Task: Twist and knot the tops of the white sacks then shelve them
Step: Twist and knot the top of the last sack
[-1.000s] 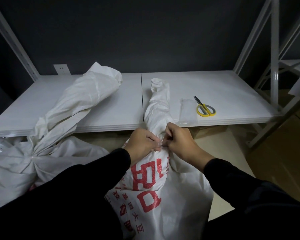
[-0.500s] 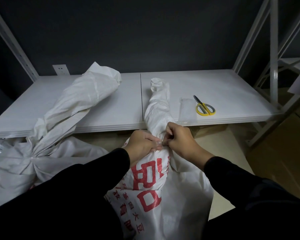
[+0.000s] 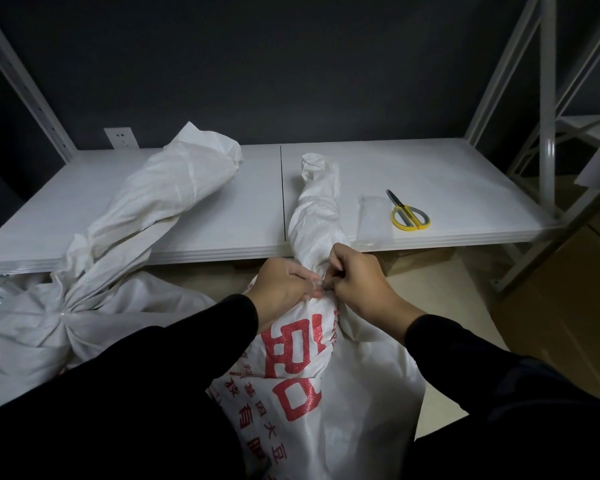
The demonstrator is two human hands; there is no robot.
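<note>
A white woven sack with red print (image 3: 312, 386) stands on the floor in front of me. Its twisted top (image 3: 317, 202) lies over the front edge of the white shelf (image 3: 465, 174). My left hand (image 3: 284, 285) grips the sack's neck from the left. My right hand (image 3: 357, 282) pinches something thin and clear at the neck, right beside the left hand's fingertips. A second white sack (image 3: 49, 327) sits on the floor at the left, tied at its neck, with its long top (image 3: 174, 188) resting on the shelf.
Yellow-handled scissors (image 3: 407, 214) and a clear plastic packet (image 3: 374, 216) lie on the shelf right of the twisted top. White shelf uprights (image 3: 548, 109) rise at the right. A wall socket (image 3: 121, 137) shows at the back left. Brown cardboard (image 3: 568, 306) covers the floor on the right.
Both hands stay at the sack's neck with only slight finger movement. The sacks and the things on the shelf have not moved.
</note>
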